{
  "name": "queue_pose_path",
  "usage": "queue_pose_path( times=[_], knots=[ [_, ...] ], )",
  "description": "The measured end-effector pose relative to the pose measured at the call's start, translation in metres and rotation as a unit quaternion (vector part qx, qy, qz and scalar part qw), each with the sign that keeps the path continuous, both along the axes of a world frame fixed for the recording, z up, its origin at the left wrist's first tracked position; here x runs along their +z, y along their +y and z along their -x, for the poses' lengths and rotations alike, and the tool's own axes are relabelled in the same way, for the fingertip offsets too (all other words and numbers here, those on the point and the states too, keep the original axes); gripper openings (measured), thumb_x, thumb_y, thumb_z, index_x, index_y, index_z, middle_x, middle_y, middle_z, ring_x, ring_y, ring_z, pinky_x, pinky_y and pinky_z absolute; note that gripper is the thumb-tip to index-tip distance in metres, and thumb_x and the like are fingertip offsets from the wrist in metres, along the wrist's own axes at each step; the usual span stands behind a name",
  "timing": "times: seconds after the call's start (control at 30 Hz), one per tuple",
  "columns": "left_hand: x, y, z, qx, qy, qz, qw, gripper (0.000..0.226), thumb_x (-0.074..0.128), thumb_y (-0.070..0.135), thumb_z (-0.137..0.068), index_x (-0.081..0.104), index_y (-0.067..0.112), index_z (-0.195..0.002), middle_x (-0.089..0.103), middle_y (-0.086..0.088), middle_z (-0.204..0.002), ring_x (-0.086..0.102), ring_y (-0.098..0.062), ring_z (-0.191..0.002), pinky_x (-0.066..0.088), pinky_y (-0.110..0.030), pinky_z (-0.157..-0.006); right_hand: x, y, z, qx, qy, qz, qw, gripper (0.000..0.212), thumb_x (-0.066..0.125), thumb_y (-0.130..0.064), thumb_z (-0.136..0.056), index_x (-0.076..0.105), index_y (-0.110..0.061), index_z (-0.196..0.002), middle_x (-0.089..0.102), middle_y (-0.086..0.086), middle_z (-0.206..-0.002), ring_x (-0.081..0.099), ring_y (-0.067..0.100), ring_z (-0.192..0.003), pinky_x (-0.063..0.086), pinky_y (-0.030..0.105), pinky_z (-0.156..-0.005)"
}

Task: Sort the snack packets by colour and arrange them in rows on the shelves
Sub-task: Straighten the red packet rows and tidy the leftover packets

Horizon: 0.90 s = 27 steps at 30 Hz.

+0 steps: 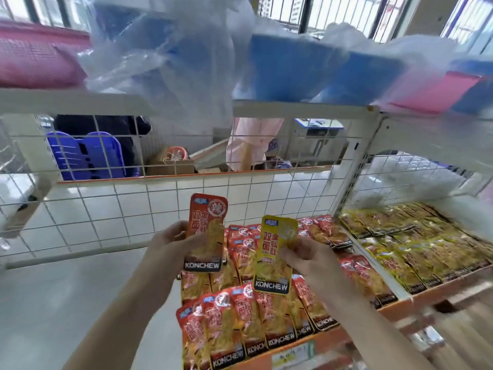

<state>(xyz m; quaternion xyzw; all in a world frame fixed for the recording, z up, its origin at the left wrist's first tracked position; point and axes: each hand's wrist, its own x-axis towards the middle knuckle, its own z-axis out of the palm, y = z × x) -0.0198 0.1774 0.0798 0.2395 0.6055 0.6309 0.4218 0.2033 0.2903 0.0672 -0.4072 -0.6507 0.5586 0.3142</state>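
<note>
L fingers [176,228] pinching red packet [209,225], R fingers [292,257] pinching yellow packet [270,249], both above red rows [266,319], apparently not touching

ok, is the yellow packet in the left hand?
No: the right hand grips the yellow packet, while the left hand holds the red packet.

Blurred yellow packets [416,244]; front red packets [213,343] cropped.
</note>
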Motion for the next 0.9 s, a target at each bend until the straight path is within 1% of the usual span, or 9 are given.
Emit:
queue_pose_path(
  times=[0.1,0.23,0.37,0.4,0.47,0.53,0.57,0.73,0.9],
  knots=[
    [0.004,0.007,-0.036,0.004,0.015,-0.014,1.0,0.02,0.069,0.003,-0.087,0.066,0.015,-0.104,0.077,-0.009,-0.09,0.075,-0.029,-0.077,0.057,-0.039,-0.069,-0.002,0.009,-0.03,0.005,0.011,-0.014,1.0,0.01,0.069,-0.016,-0.091,0.076,-0.018,-0.098,0.077,-0.003,-0.096,0.071,0.011,-0.094,0.049,0.029,-0.092],
    [-0.005,0.024,-0.092,0.028,0.045,-0.009,0.999,0.035,0.071,-0.002,-0.085,0.066,0.02,-0.112,0.077,-0.008,-0.093,0.075,-0.028,-0.083,0.057,-0.041,-0.075,-0.013,0.029,-0.084,0.007,0.01,-0.015,1.0,0.008,0.068,-0.014,-0.092,0.075,-0.017,-0.094,0.076,-0.004,-0.085,0.069,0.012,-0.082,0.048,0.023,-0.075],
    [-0.021,0.047,-0.164,0.056,0.037,0.011,0.998,0.041,0.076,0.003,-0.083,0.063,0.019,-0.118,0.077,-0.006,-0.1,0.074,-0.026,-0.089,0.056,-0.045,-0.088,-0.024,0.053,-0.15,0.015,0.005,0.006,1.0,0.009,0.067,-0.01,-0.092,0.073,-0.015,-0.096,0.077,-0.004,-0.085,0.071,0.011,-0.084,0.051,0.021,-0.073],
    [-0.026,0.052,-0.182,0.066,0.036,0.014,0.997,0.038,0.076,0.002,-0.083,0.064,0.019,-0.115,0.078,-0.004,-0.095,0.074,-0.025,-0.087,0.058,-0.044,-0.087,-0.026,0.059,-0.166,0.018,-0.001,0.005,1.0,0.008,0.067,-0.01,-0.092,0.073,-0.015,-0.094,0.076,-0.007,-0.081,0.07,0.006,-0.079,0.049,0.018,-0.069],
    [-0.032,0.063,-0.218,0.09,0.034,0.012,0.995,0.029,0.075,0.0,-0.084,0.066,0.016,-0.106,0.077,0.001,-0.08,0.072,-0.015,-0.072,0.059,-0.031,-0.071,-0.03,0.073,-0.198,0.023,-0.005,0.001,1.0,0.007,0.068,-0.01,-0.091,0.073,-0.014,-0.092,0.075,-0.007,-0.077,0.069,0.004,-0.074,0.047,0.012,-0.065],
    [-0.036,0.071,-0.252,0.113,0.044,0.014,0.993,0.021,0.074,0.0,-0.084,0.068,0.015,-0.097,0.073,0.004,-0.071,0.064,-0.005,-0.054,0.052,-0.02,-0.051,-0.033,0.086,-0.227,0.031,-0.005,0.003,1.0,0.006,0.069,-0.012,-0.09,0.074,-0.013,-0.093,0.077,-0.004,-0.083,0.07,0.008,-0.08,0.047,0.011,-0.068],
    [-0.038,0.074,-0.267,0.12,0.048,0.018,0.991,0.018,0.074,0.001,-0.084,0.068,0.015,-0.093,0.073,0.003,-0.069,0.061,-0.005,-0.05,0.049,-0.02,-0.049,-0.034,0.091,-0.239,0.036,-0.005,0.009,0.999,0.007,0.07,-0.013,-0.09,0.075,-0.014,-0.094,0.077,-0.003,-0.086,0.071,0.009,-0.083,0.047,0.011,-0.071],
    [-0.041,0.079,-0.317,0.118,0.047,0.044,0.991,0.014,0.077,0.006,-0.084,0.072,0.016,-0.093,0.078,0.001,-0.081,0.072,-0.012,-0.067,0.053,-0.029,-0.067,-0.036,0.113,-0.283,0.047,-0.018,0.018,0.999,0.007,0.071,-0.013,-0.088,0.075,-0.017,-0.093,0.077,-0.005,-0.089,0.07,0.011,-0.087,0.048,0.023,-0.081],
    [-0.032,0.085,-0.338,0.113,0.086,0.047,0.989,0.017,0.075,0.004,-0.085,0.068,0.019,-0.086,0.076,0.008,-0.074,0.071,-0.004,-0.06,0.051,-0.016,-0.053,-0.03,0.128,-0.296,0.048,-0.01,0.021,0.999,0.008,0.072,-0.014,-0.088,0.075,-0.015,-0.095,0.077,-0.003,-0.091,0.07,0.019,-0.094,0.052,0.033,-0.089]
  ],
)
